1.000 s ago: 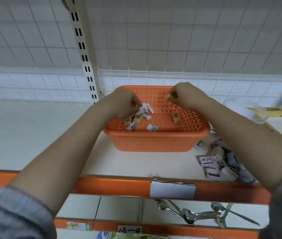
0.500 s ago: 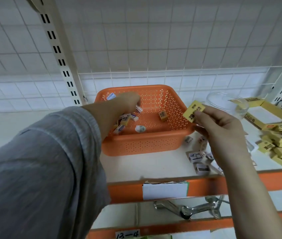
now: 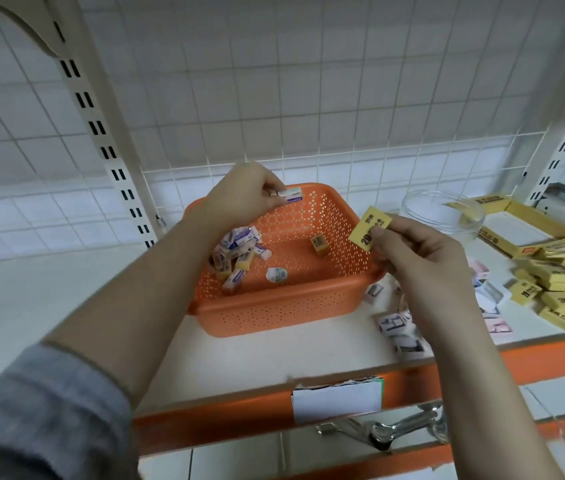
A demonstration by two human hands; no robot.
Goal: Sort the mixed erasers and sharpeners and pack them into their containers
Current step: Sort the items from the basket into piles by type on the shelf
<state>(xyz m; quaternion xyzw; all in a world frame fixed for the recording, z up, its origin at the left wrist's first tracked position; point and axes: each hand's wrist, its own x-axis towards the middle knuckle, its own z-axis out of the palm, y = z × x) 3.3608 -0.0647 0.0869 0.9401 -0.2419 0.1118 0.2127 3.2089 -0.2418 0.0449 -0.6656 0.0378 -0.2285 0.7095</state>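
Since half a second ago the left hand [image 3: 243, 199] has come up out of the orange basket [image 3: 284, 306] and is now pinching a white eraser [image 3: 290, 195] with a blue-printed sleeve between thumb and fingertips, holding it above the basket's far left rim. The right hand [image 3: 416, 258] is still gripping a yellow eraser [image 3: 368, 229] marked 2B between thumb and forefinger, tilted, just beside the basket's right rim and above the shelf [image 3: 274, 355]. Inside the basket a heap of small wrapped erasers [image 3: 238, 252] is lying toward the left wall, a single yellow block [image 3: 320, 244] is sitting apart near the middle, and a small white oval piece [image 3: 277, 274] is lying near the front wall. Small printed white boxes [image 3: 395, 327] are lying scattered on the shelf right of the basket, partly hidden by the right forearm. Further right, a pile of yellow erasers [image 3: 561, 292] is lying near an open yellow carton [image 3: 523, 226], and a clear round container [image 3: 443, 213] is standing behind the right hand. Metal tools [image 3: 395, 427] are lying on the shelf below.
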